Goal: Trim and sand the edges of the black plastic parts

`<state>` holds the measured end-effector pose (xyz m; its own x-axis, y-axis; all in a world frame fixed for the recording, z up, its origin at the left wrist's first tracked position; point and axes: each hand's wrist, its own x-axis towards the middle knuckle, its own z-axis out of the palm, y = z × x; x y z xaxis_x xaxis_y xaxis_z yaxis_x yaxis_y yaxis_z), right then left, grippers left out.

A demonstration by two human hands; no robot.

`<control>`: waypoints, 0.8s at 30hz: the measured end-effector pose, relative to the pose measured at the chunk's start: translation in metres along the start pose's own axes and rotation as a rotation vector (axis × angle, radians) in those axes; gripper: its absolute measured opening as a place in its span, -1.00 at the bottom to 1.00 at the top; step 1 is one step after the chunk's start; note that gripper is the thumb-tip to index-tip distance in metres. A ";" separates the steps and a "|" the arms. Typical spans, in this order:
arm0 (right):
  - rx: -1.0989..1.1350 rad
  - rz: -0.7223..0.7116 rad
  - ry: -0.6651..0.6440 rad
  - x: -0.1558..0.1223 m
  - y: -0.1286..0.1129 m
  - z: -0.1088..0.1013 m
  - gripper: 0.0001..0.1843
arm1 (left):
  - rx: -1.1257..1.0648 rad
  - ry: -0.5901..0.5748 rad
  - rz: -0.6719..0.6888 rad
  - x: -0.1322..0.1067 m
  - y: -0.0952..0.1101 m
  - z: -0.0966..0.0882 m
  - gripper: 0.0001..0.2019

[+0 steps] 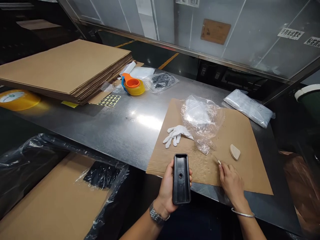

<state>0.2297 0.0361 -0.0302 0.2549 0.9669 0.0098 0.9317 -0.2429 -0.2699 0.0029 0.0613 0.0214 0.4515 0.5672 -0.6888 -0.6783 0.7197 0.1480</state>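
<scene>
Head view: black oblong plastic part [181, 178], rounded corners, small central hole.

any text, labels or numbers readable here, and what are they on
Nothing can be read in full.
White paper labels on the grey back wall panel: Chinese characters, too blurred to quote.
Brown rectangular plate on that wall: a small red mark, unreadable.
Sheet of round black stickers on the steel table: print too small.
Yellow tape roll: green logo, illegible.
Black oblong plastic part in the left hand: no text visible.
</scene>
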 end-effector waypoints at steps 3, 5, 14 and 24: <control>-0.029 -0.051 0.100 0.010 0.011 0.007 -0.66 | 0.011 -0.028 -0.053 0.002 -0.003 -0.001 -0.47; -0.011 -0.108 0.144 0.007 0.005 0.000 -0.66 | 0.029 -0.031 -0.088 0.003 -0.005 -0.001 -0.46; 0.440 -0.806 -0.244 -0.037 -0.094 -0.061 -0.59 | -0.058 -0.080 -0.221 0.002 -0.019 0.004 -0.58; 0.507 -0.642 -0.465 -0.016 -0.095 -0.063 -0.79 | 0.067 -0.015 -0.117 -0.006 -0.032 0.009 -0.70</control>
<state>0.1537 0.0384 0.0558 -0.4989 0.8650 -0.0536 0.6066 0.3043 -0.7345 0.0269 0.0382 0.0271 0.5348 0.4831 -0.6933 -0.5804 0.8063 0.1142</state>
